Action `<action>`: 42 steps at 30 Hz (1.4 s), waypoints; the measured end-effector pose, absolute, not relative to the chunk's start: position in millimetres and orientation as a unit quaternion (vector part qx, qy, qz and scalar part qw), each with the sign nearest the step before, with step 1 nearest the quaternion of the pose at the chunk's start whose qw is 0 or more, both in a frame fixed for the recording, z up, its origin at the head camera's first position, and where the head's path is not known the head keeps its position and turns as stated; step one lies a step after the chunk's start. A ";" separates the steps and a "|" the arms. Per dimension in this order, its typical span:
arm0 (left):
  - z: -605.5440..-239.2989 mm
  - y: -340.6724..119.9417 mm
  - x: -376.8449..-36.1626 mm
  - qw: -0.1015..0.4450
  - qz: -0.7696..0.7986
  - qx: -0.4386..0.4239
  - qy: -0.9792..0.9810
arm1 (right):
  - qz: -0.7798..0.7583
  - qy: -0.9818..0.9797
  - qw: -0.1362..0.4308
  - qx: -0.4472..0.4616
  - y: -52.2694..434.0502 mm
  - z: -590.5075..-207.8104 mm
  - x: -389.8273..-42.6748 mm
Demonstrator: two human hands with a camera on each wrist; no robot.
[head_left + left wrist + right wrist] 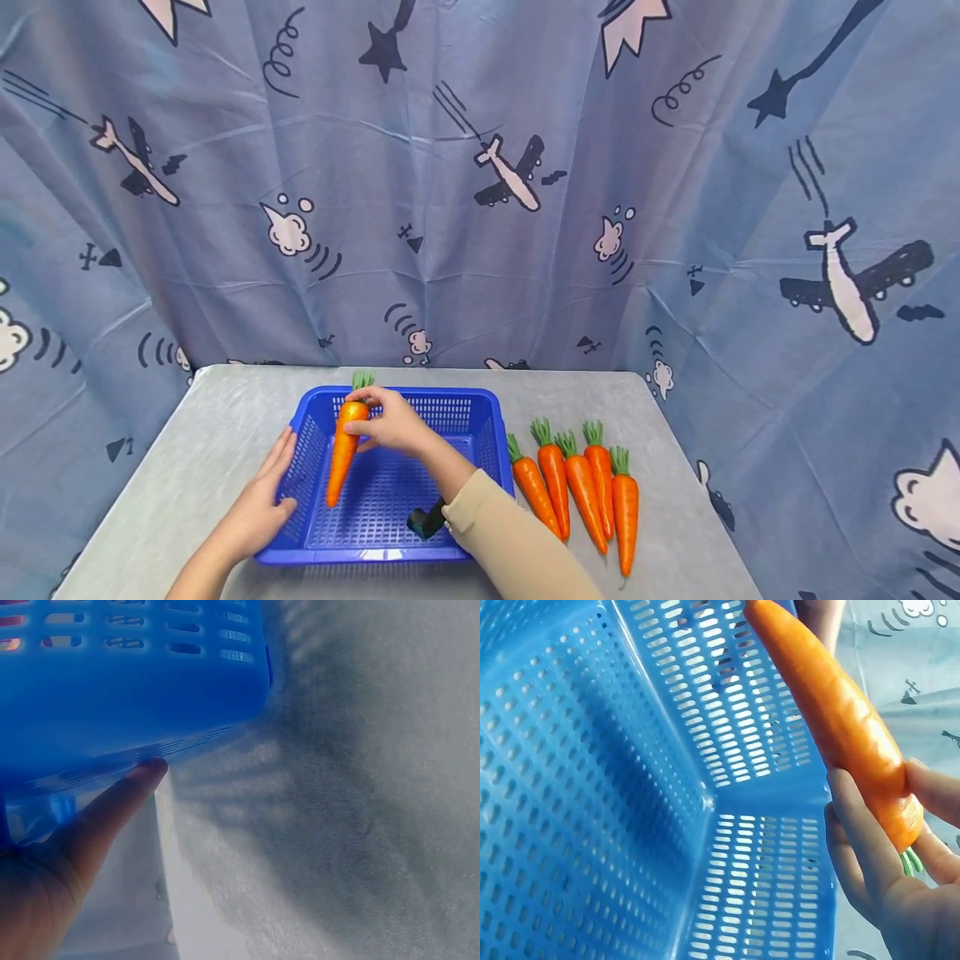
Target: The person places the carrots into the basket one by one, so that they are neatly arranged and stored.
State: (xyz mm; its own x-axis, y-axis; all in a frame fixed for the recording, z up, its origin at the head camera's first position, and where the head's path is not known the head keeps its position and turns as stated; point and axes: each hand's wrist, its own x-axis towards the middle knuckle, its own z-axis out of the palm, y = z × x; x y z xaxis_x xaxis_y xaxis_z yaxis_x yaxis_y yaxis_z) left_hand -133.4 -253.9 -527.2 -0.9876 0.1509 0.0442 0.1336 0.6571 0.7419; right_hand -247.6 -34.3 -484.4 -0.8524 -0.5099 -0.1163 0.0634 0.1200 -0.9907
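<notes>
i am holding a carrot (343, 454) in my right hand (392, 423), my fingers (859, 832) and thumb pinching it near its thick end, just below the green top. the carrot is hanging over the blue basket (472, 408), its tip pointing down toward the near left part of the mesh floor; i cannot tell whether the tip is touching the floor. in the right wrist view the carrot is slanting across the perforated wall and the corner of the basket.

my left hand (264, 496) is lying flat with straight fingers against the outside of the basket's left wall, holding nothing; in the left wrist view one fingertip (150, 771) is touching the lower edge of the blue plastic.

the basket is sitting on the grey table (217, 425). five more carrots (577, 487) are lying side by side on the table just right of the basket, green tops pointing away from me. a blue curtain (480, 183) printed with planes and stars is hanging behind the table.
</notes>
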 end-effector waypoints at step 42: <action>-527.6 -251.0 -131.8 -0.003 0.384 0.086 0.919 | -0.575 0.748 0.321 -0.082 -79.3 -523.9 -237.8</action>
State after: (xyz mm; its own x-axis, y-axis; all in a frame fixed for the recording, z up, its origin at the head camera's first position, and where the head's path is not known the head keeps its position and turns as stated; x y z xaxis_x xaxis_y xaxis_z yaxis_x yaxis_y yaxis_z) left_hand -131.8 -251.0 -527.6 -0.9853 0.1551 0.0715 0.1599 0.6909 0.7050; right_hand -237.8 -79.3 -523.9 -0.7806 -0.4918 -0.3857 0.2462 0.3253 -0.9130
